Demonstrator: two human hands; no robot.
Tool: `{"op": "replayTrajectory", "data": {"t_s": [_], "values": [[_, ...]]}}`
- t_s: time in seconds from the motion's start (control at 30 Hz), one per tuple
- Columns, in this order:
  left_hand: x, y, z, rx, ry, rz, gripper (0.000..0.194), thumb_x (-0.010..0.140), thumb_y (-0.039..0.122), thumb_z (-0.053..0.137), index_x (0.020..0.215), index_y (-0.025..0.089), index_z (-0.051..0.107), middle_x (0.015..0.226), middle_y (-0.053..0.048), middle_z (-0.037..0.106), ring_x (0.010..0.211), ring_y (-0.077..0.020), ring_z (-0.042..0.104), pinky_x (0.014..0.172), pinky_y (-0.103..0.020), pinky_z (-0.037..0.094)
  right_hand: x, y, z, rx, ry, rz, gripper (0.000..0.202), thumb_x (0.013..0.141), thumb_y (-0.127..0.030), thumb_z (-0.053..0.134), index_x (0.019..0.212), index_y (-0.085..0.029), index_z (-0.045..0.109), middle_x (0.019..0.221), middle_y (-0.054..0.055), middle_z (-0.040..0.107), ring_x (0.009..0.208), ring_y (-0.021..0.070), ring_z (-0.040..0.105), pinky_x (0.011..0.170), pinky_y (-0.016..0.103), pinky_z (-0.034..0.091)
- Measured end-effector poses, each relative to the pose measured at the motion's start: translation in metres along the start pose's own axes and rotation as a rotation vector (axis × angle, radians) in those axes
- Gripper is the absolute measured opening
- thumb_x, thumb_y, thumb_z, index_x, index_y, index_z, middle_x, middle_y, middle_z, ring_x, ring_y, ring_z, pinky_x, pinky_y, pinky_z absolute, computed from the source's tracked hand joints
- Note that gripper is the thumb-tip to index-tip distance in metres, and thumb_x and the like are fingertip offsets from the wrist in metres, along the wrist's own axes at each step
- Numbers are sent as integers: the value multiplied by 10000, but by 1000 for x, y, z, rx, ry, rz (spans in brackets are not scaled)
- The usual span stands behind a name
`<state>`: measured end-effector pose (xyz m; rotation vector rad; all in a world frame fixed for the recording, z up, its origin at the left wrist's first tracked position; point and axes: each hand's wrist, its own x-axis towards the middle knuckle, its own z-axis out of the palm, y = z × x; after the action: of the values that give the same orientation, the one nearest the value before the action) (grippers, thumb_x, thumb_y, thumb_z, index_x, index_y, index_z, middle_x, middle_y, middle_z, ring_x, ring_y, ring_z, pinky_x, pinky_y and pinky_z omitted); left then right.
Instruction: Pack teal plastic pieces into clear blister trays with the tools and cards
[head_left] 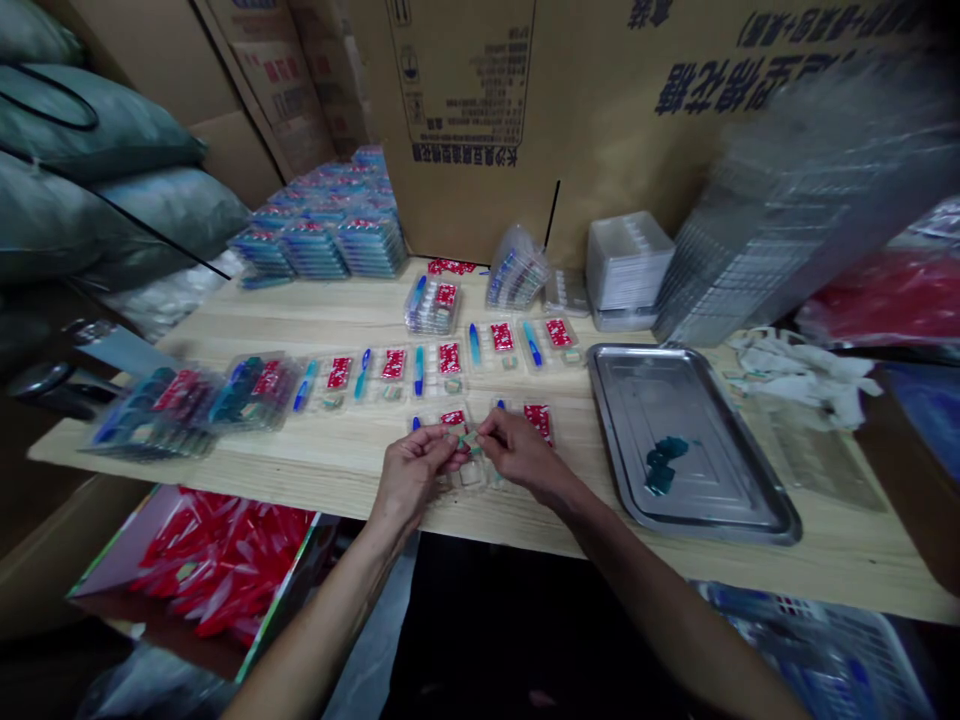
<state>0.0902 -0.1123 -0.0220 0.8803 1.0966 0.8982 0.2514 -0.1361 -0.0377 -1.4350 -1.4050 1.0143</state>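
My left hand and my right hand meet near the table's front edge, thumbs and fingers pinched together. Between their fingertips is a small pale green piece, too small to name exactly. Under my hands lie two clear plastic trays, partly hidden; the right one shows a red printed packet. Behind them runs a row of similar clear trays, each with a blue pen, a red packet and a small greenish piece.
A metal tray with dark green pieces sits to the right. Stacked filled trays stand at left, more at the back. Tall stacked clear trays lean at back right. A box of red items is below left.
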Motion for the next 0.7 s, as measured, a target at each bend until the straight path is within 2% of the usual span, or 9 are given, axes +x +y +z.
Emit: {"op": "replayTrajectory", "data": {"t_s": [0.13, 0.27, 0.37, 0.47, 0.57, 0.7], "values": [[0, 1, -1, 59, -26, 24, 419, 535, 374, 903, 833, 129, 741, 702, -21, 730, 583, -105, 639, 614, -216, 524, 2, -9, -10, -51, -123, -69, 53, 810, -174, 532, 767, -201, 517, 653, -41, 510, 592, 118, 452, 561, 233, 309], [-3, 6, -2, 120, -83, 58, 400, 529, 334, 911, 831, 132, 743, 685, -17, 722, 595, -110, 628, 605, -214, 513, 4, -14, -13, -132, -135, -137, 157, 763, -90, 529, 869, -205, 518, 721, -28, 555, 656, 136, 497, 600, 243, 325], [-4, 9, -2, 108, -83, 89, 391, 536, 332, 908, 829, 138, 737, 691, -18, 723, 615, -123, 641, 625, -230, 525, 8, -12, -13, -96, -154, -108, 130, 766, -106, 526, 852, -203, 527, 700, -30, 555, 645, 134, 502, 587, 242, 328], [-4, 7, -2, 83, -73, 89, 393, 569, 352, 888, 871, 144, 744, 720, -21, 726, 638, -132, 661, 665, -251, 543, 12, -8, -10, 51, -151, -10, 34, 779, -181, 536, 805, -199, 524, 639, -51, 510, 576, 110, 463, 541, 227, 316], [-2, 4, -2, 68, -55, 95, 387, 591, 354, 873, 892, 147, 746, 710, -19, 722, 618, -123, 656, 656, -242, 535, 13, -5, -9, 306, -185, 104, 90, 768, -264, 570, 796, -189, 529, 634, -57, 512, 560, 97, 476, 549, 226, 350], [0, 3, -2, 81, -20, 93, 392, 578, 346, 875, 893, 144, 757, 680, -19, 721, 597, -122, 646, 634, -236, 521, 13, -5, -13, 384, -248, 94, 147, 746, -303, 613, 784, -185, 532, 638, -59, 521, 568, 92, 488, 564, 228, 362]]}}
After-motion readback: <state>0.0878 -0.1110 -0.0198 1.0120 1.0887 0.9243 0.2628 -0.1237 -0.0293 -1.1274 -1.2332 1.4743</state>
